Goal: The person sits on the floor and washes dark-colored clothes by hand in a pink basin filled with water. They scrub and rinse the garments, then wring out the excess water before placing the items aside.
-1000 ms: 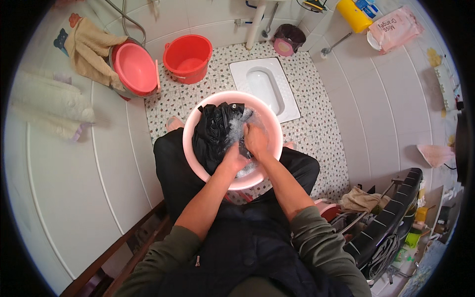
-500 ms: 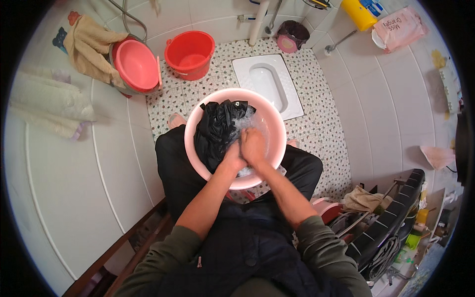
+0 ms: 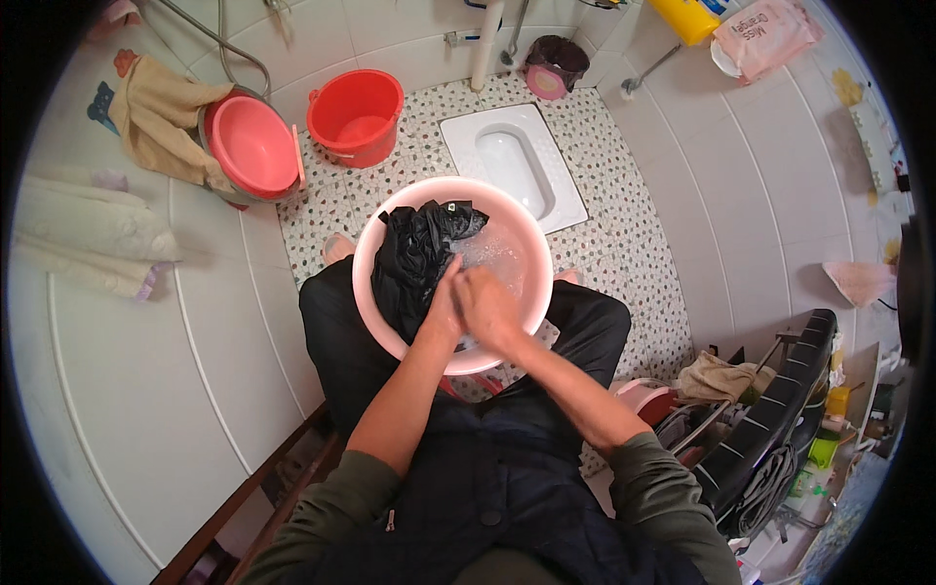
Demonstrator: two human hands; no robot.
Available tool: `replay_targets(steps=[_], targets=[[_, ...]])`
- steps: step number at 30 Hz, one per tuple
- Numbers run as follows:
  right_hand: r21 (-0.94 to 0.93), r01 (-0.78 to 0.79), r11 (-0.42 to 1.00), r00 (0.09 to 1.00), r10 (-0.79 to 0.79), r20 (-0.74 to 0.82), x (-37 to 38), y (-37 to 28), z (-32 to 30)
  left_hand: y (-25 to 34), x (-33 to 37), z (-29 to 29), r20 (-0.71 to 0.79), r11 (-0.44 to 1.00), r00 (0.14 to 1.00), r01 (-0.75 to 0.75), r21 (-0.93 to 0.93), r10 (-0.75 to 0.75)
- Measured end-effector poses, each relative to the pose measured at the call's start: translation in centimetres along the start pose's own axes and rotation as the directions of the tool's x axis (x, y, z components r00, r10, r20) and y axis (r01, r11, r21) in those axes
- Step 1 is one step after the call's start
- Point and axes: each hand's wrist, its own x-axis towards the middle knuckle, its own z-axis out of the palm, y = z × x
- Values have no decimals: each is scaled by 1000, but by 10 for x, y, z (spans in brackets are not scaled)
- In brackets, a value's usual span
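A pink basin (image 3: 533,229) of cloudy, bubbly water rests between my knees. Bunched wet black clothing (image 3: 405,258) fills its left side; I cannot tell which garment it is. My left hand (image 3: 446,300) is closed at the clothing's right edge, low in the basin. Pressed against it is my right hand (image 3: 487,304), its fingers curled over and slightly blurred. A dark bit of the cloth shows between the two hands. Their lower parts and the rest of the gripped cloth are hidden.
Beyond the basin stand a red bucket (image 3: 327,122) and a white squat toilet (image 3: 568,190). At far left a pink basin (image 3: 226,146) sits beside a hanging tan towel (image 3: 151,127). A black bin (image 3: 565,54) is at the back; a dark folding frame (image 3: 780,414) stands right.
My hands have shifted slightly, the right one rolling over the left. More bubbly water shows beyond them. The whole view has moved a little.
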Motion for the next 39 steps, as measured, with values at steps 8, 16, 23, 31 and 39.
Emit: replay_targets(steps=[8, 16, 23, 31, 39], targets=[[-134, -120, 984, 978, 94, -187, 44, 52, 39, -13, 19, -15, -216, 987, 976, -57, -149, 24], [-67, -188, 980, 978, 181, -100, 64, 54, 18, -10, 16, -14, -123, 978, 992, -53, -200, 28], [-149, 343, 928, 912, -367, -185, -24, -9, 25, -6, 45, -74, 516, 978, 831, -161, -131, 207], [-181, -207, 962, 977, 194, -88, 51, 48, 19, -16, 13, -8, -80, 986, 989, -134, -104, 126], [369, -306, 878, 921, 175, 348, 40, 83, -18, 5, -15, 5, -40, 780, 991, -79, 621, 132]])
